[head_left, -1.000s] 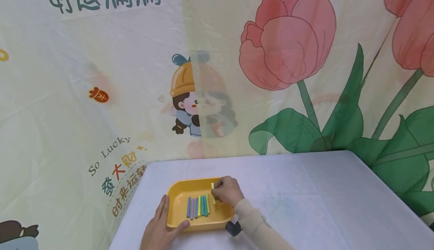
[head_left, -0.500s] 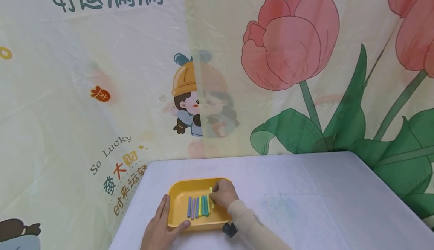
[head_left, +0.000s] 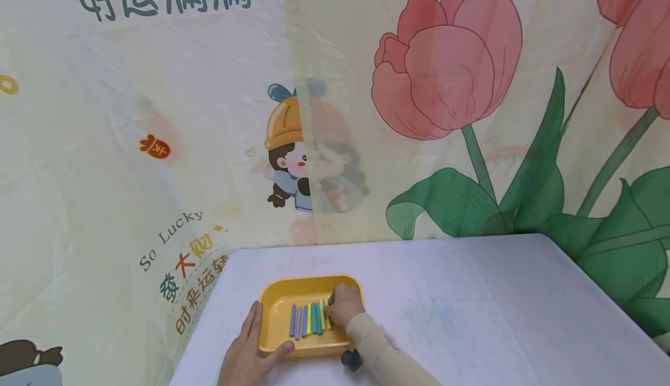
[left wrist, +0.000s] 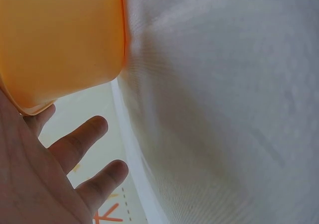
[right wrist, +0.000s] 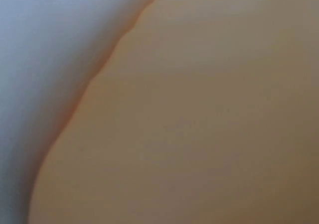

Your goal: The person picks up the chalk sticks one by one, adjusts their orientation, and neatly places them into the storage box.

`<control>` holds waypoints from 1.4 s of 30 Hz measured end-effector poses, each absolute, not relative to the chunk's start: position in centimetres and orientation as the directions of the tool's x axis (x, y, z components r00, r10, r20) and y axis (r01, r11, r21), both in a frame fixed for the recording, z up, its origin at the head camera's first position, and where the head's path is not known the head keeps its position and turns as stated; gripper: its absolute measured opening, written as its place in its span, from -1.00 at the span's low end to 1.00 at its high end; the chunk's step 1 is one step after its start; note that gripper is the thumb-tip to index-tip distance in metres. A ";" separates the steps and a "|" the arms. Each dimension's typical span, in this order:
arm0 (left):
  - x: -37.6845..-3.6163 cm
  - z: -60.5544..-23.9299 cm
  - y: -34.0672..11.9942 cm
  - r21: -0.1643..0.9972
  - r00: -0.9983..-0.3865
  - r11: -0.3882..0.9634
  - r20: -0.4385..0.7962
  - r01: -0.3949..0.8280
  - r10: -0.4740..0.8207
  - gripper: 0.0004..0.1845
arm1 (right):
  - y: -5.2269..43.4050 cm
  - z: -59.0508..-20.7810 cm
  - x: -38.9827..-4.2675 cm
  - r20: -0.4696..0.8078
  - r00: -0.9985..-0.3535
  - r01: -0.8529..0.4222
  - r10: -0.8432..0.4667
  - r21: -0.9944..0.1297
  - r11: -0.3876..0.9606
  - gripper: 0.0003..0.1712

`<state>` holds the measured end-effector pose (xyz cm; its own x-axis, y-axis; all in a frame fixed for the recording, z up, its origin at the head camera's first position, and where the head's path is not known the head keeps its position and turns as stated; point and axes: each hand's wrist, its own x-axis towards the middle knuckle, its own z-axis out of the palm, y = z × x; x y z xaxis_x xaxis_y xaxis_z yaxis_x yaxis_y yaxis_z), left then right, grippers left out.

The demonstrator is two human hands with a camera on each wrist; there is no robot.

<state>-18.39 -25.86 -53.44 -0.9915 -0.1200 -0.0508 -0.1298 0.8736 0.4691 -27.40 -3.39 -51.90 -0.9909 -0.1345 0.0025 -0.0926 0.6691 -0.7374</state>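
A yellow tray (head_left: 309,350) stands on the table, holding a row of thin chalk sticks (head_left: 304,321) in purple, blue, yellow and green, laid side by side. At the row's right end, my right hand (head_left: 345,306) pinches a pale yellow chalk stick (head_left: 328,321) down inside the tray; the fingers hide its upper part. My left hand (head_left: 247,351) steadies the tray's left end, fingers straight along the outer wall and thumb at the front rim. Close up in the left wrist view, spread fingers (left wrist: 79,142) lie beside the tray's outer wall (left wrist: 65,35).
A white cloth-covered table (head_left: 471,316) extends right of the tray. Behind it hangs a printed backdrop (head_left: 335,25) with tulips. A small black object (head_left: 352,360) sits beneath my right wrist. The right wrist view is a blurred tan surface.
My right hand has lowered the pale yellow chalk stick and moved it slightly left and nearer, up beside the row. The left hand and tray have stayed in place.
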 end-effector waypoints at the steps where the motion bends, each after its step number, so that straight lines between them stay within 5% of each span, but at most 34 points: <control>1: -18.4 -53.4 -25.8 0.470 -0.991 0.873 -0.051 -0.130 -0.121 0.37 | -3.4 -51.9 -27.4 0.004 -0.991 -0.092 -0.132 -0.737 0.669 -0.78; 20: -18.3 -53.3 -25.8 0.483 -0.987 0.861 -0.088 -0.160 -0.134 0.38 | -3.7 -51.5 -27.0 -0.026 -0.988 -0.079 -0.151 -0.757 0.649 -0.79; 29: -18.4 -53.3 -25.8 0.471 -0.990 0.871 -0.074 -0.138 -0.117 0.34 | -2.1 -48.3 -25.0 0.225 -0.923 -0.354 -0.312 -0.813 0.462 -0.76; 36: -18.5 -53.4 -25.7 0.483 -0.988 0.862 -0.091 -0.151 -0.122 0.35 | 0.9 -47.3 -22.9 0.410 -0.862 -0.505 -0.299 -0.635 0.585 -0.66; 42: -18.3 -53.4 -25.8 0.477 -0.991 0.868 -0.065 -0.136 -0.119 0.35 | 5.4 -47.8 -22.3 0.428 -0.877 -0.433 -0.219 -0.504 0.748 -0.36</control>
